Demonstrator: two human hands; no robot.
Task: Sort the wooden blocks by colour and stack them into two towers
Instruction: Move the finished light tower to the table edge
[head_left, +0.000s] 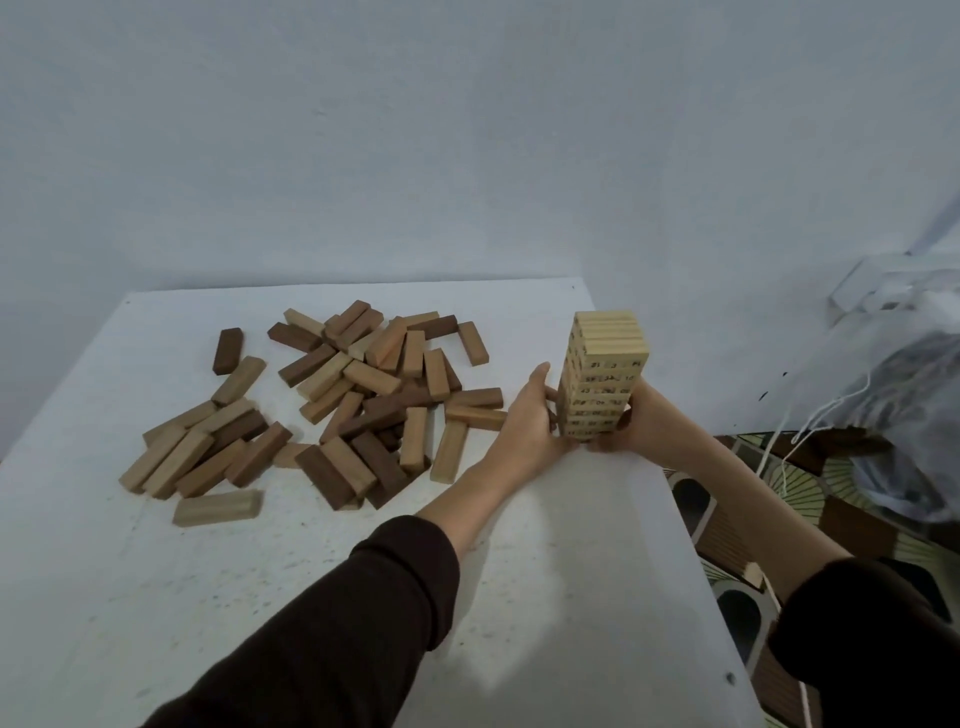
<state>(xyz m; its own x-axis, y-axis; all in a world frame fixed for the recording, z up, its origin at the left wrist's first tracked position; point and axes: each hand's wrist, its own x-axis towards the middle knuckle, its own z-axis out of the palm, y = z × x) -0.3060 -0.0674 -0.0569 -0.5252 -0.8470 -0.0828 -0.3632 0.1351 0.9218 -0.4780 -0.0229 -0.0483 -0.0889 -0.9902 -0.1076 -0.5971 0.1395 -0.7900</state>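
A tall tower of pale numbered blocks (605, 364) stands near the right edge of the white table (156, 597). My left hand (530, 415) lies against the tower's left side low down, fingers fairly straight. My right hand (636, 423) wraps the tower's lower right side, fingers curled round the base. A loose pile of light, tan and dark brown wooden blocks (363, 395) is spread over the table's middle and left. One dark block (227, 351) lies apart at the far left, and one pale block (218, 508) lies apart at the front.
The table's right edge runs just right of the tower. Beyond it is a patterned floor (727, 525) and a translucent plastic bag with cords (893, 415). A blue-grey wall backs the table.
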